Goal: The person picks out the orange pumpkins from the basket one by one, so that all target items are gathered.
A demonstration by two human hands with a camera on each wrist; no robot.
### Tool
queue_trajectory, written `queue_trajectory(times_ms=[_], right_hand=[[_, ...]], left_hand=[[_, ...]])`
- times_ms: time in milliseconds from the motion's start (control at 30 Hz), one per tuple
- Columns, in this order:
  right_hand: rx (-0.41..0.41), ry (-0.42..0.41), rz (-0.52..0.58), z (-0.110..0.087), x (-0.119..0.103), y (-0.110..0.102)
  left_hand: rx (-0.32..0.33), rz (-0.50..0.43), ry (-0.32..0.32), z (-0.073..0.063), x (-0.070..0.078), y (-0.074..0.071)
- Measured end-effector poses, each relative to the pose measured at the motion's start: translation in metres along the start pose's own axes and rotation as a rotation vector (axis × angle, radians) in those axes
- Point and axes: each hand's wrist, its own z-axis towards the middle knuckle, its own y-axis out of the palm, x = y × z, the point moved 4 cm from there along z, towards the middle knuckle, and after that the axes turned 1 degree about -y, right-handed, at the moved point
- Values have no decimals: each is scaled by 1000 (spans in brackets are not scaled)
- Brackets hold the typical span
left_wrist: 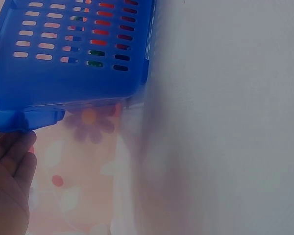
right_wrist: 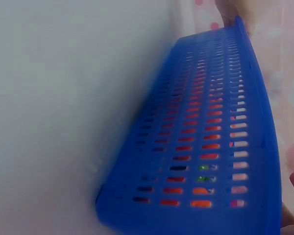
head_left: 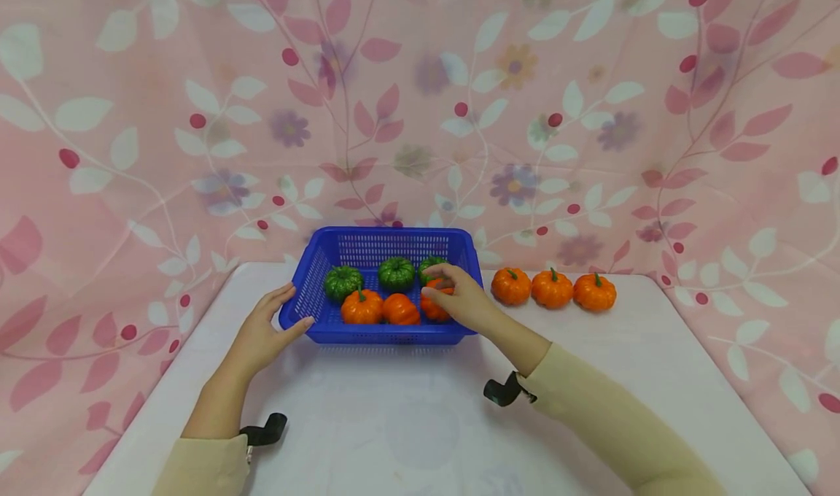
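A blue plastic basket (head_left: 387,333) stands on the white table with three green pumpkins (head_left: 397,274) along its back and three orange ones in front. At its left rim is my left hand (head_left: 259,335), fingers fairly straight at the side and thumb near the front corner. In the left wrist view, the left fingertips (left_wrist: 27,142) are right at the underside of the rim. My right hand (head_left: 469,303) reaches over the right front, thumb and fingers curled round the rightmost orange pumpkin (head_left: 434,308), partly covering it. The basket wall hides most of this hand in the right wrist view.
Three more orange pumpkins (head_left: 552,289) sit in a row on the table (head_left: 407,423), right of the basket. A pink floral cloth (head_left: 420,117) hangs behind and along the sides. Each wrist carries a small black camera mount (head_left: 265,429).
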Motion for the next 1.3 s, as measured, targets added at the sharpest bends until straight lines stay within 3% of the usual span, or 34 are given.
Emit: queue_trajectory(times_ms=[333,567,833,1300], right_hand=[[-90,44,-39,19,-1,30],[-117,50,-50,28,2,35],[-201,102,-65,37,6,40],[-277,87,-128,41,4,49]], left_hand=[[-5,4,-16,1,-1,1],[-3,12,-8,0,-1,1],[-7,5,-9,-1,2,-1],[-3,-4,-17,-1,0,1]])
